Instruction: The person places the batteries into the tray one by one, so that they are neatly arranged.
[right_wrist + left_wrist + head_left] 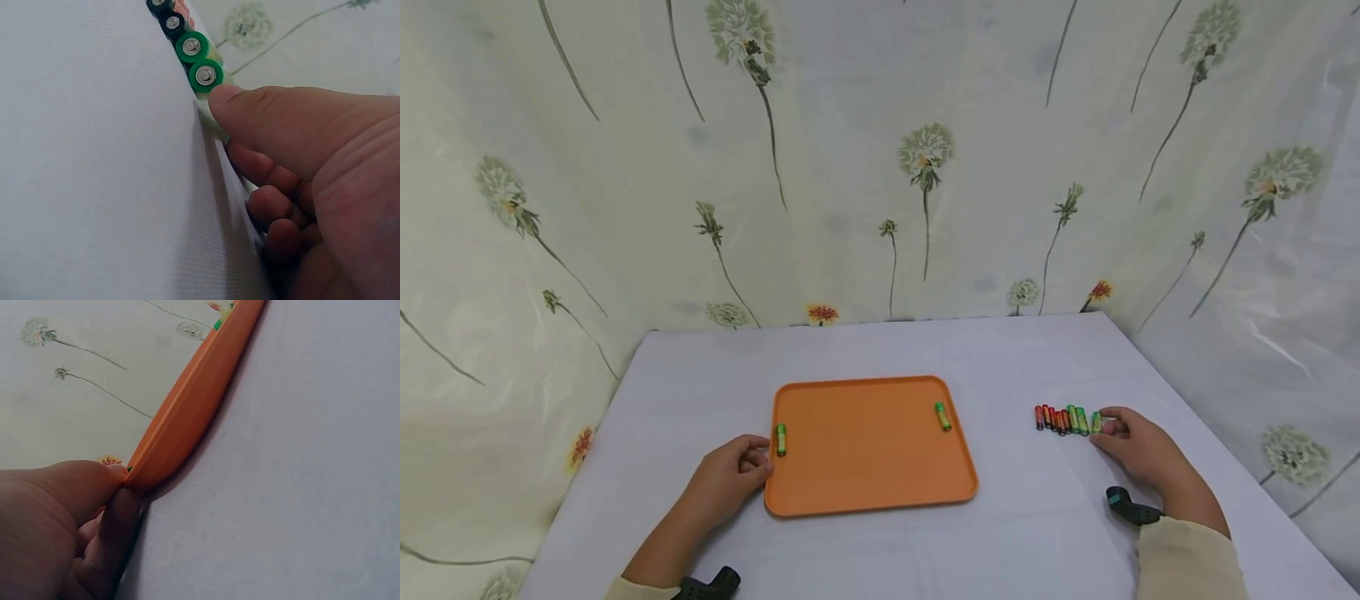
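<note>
My left hand [724, 482] is at the left side of an orange tray [865, 450]. In the left wrist view its thumb and fingers pinch the tray's rim [181, 425]. One green battery [781, 440] lies by the tray's left edge, another green battery [943, 417] near its right edge. Off to the right, my right hand [1142, 450] holds a green battery [1097, 422] between thumb and fingers, at the right end of a row. That row has several red-and-black batteries [1051, 418] and green ones [1078, 419]. In the right wrist view, the thumb largely hides the held battery.
A white cloth [1000, 533] covers the table. Behind and beside it hangs a pale curtain [842, 167] printed with dandelions. Black straps with devices [1131, 507] sit at both wrists.
</note>
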### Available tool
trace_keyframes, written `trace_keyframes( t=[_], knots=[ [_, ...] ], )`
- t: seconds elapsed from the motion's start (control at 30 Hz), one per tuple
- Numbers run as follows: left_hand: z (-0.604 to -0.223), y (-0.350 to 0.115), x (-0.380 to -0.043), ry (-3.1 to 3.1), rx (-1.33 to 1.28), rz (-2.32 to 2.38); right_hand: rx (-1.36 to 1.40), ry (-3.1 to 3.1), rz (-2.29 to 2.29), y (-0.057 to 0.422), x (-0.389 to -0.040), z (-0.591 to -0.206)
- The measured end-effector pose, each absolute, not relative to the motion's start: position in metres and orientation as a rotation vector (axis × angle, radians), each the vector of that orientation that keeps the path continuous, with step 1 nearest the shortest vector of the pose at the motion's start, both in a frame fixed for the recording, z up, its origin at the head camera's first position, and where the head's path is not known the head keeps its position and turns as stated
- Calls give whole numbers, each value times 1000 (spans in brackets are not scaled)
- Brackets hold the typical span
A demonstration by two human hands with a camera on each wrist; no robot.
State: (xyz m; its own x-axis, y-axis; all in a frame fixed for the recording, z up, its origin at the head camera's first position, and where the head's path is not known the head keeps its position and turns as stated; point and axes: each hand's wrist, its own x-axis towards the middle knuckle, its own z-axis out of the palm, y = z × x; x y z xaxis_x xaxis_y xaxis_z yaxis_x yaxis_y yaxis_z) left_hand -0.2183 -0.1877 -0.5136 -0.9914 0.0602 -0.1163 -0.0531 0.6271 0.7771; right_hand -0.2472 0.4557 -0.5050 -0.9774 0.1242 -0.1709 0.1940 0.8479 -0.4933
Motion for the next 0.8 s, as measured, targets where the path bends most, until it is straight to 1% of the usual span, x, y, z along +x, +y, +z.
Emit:
trace_keyframes(
  t=[0.4,0.6,0.8],
  knots=[
    [-514,-187,-219,2707,-2,1303,354,2902,-901,441,-246,-490],
    [-515,-188,-219,2716,-7,1307,256,2932,-889,422,-259,-490],
    [-516,-188,-220,2740,9,1290,165,2937,-880,404,-269,-481]
  ],
)
